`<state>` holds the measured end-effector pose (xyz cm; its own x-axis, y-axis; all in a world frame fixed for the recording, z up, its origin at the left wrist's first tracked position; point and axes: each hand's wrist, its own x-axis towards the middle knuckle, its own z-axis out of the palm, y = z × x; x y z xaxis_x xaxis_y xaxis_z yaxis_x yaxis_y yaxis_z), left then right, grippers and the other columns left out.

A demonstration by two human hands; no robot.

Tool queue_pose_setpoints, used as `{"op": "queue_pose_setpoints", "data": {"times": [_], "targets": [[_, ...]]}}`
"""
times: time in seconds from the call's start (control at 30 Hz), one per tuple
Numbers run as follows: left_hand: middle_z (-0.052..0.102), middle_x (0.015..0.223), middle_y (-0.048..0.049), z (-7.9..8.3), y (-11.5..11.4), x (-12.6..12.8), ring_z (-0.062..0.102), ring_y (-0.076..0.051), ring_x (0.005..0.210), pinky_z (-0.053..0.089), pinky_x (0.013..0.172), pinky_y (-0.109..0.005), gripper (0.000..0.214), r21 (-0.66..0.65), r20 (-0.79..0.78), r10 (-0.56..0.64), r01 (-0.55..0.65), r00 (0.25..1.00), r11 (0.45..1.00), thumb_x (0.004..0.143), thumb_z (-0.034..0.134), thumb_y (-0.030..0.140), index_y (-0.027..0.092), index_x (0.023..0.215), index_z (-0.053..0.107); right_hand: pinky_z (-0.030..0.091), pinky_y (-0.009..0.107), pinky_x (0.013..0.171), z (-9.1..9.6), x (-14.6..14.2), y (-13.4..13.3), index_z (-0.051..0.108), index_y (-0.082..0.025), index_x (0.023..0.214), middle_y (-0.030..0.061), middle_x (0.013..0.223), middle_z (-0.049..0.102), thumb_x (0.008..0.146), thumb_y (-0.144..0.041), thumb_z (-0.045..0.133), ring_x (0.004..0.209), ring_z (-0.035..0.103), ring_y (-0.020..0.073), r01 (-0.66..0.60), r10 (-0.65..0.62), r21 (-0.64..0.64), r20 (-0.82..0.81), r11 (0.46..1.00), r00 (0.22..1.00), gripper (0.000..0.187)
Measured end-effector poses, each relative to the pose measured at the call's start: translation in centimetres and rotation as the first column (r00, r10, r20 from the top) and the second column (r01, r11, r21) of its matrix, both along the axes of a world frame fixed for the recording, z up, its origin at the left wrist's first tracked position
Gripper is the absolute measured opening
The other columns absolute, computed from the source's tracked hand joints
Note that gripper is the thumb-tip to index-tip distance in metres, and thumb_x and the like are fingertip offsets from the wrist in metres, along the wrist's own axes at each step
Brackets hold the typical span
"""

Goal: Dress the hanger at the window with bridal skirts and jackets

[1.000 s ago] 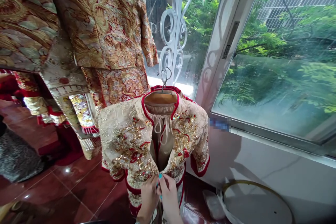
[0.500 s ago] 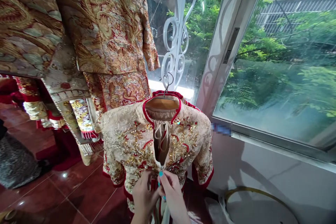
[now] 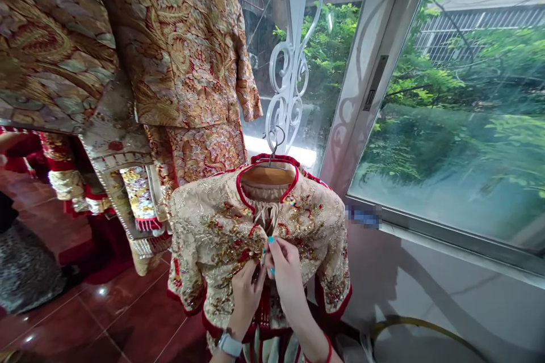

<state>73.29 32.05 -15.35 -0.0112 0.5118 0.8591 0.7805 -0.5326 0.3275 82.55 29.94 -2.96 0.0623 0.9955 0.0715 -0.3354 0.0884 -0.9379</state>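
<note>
A cream jacket (image 3: 204, 238) with gold and red sequin embroidery and red trim hangs on a wooden hanger (image 3: 267, 172) hooked to a white scrolled window grille (image 3: 289, 74). My left hand (image 3: 247, 295) and my right hand (image 3: 286, 272) meet at the jacket's front opening, high on the chest. Both pinch the two front edges together at a fastening too small to make out. My right fingernails are teal. A watch sits on my left wrist, a red band on my right.
Larger red and gold embroidered garments (image 3: 170, 39) hang at upper left, close beside the jacket. A window (image 3: 451, 119) with greenery outside fills the right. Red glossy floor tiles (image 3: 106, 317) lie below left. A round yellow-rimmed object (image 3: 409, 332) rests by the white wall.
Both hands have moved up the jacket's front opening, from near the hem to the chest. The open gap below the collar has closed to a small slit.
</note>
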Motion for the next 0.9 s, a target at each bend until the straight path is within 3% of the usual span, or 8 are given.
{"op": "queue_pose_setpoints", "data": {"times": [0.13,0.33,0.47,0.6,0.73,0.9], "targets": [[0.061,0.058,0.0003,0.7,-0.1,0.1,0.059,-0.013,0.049,0.044,0.047,-0.021,0.028,0.012,0.011,-0.021,0.021,1.0,1.0,0.093,0.04,0.02,0.02,0.07,0.056,0.02,0.022,0.043,1.8,-0.1,-0.4,0.05,-0.019,0.061,-0.0085,0.047,0.033,0.077,-0.053,0.06,0.044,0.024,0.0067,0.025,-0.025,0.025,0.003,0.999,1.0,0.038],[0.06,0.056,-0.0003,-0.7,-1.2,0.1,0.059,-0.015,0.048,0.045,0.048,-0.022,0.027,0.074,0.045,-0.041,0.038,0.998,0.997,0.093,0.042,0.022,0.021,0.071,0.058,0.019,0.023,0.042,1.9,0.2,-2.5,0.049,-0.019,0.058,-0.0076,0.048,0.034,0.077,-0.06,0.06,0.043,0.023,0.006,0.033,-0.035,0.039,0.05,0.999,0.998,0.046],[0.06,0.056,0.0001,-1.5,-0.4,0.5,0.058,-0.014,0.048,0.044,0.047,-0.021,0.029,0.045,0.056,-0.04,0.037,0.998,0.998,0.093,0.04,0.019,0.022,0.07,0.057,0.018,0.022,0.041,2.8,0.0,-0.8,0.049,-0.019,0.058,-0.0085,0.047,0.032,0.072,-0.061,0.063,0.042,0.023,0.0056,0.052,-0.052,0.036,0.005,0.998,0.999,0.046],[0.052,0.05,0.0023,-1.8,0.7,0.7,0.051,-0.012,0.043,0.037,0.044,-0.021,0.035,-0.005,0.046,-0.007,0.007,0.999,1.0,0.094,0.041,0.02,0.022,0.06,0.047,0.017,0.022,0.04,5.2,0.0,1.9,0.049,-0.019,0.056,-0.0091,0.044,0.032,0.071,-0.058,0.062,0.041,0.023,0.0054,0.084,-0.083,0.083,-0.022,0.993,0.996,0.044],[0.055,0.053,0.0015,-2.2,1.1,0.6,0.053,-0.012,0.045,0.038,0.047,-0.022,0.033,-0.036,0.063,-0.001,0.004,0.998,0.999,0.096,0.042,0.022,0.022,0.064,0.051,0.018,0.022,0.04,7.4,0.3,3.3,0.049,-0.019,0.056,-0.009,0.041,0.033,0.073,-0.054,0.06,0.04,0.024,0.0053,0.089,-0.088,0.127,-0.013,0.988,0.996,0.04],[0.055,0.052,0.0009,-2.6,1.7,0.9,0.053,-0.013,0.044,0.038,0.045,-0.022,0.038,-0.09,0.078,0.001,0.006,0.997,0.996,0.097,0.04,0.024,0.022,0.061,0.051,0.021,0.021,0.04,8.0,-0.2,3.8,0.05,-0.019,0.057,-0.0079,0.043,0.036,0.076,-0.049,0.057,0.039,0.028,0.0056,0.079,-0.08,0.169,0.001,0.982,0.997,0.036]]}}
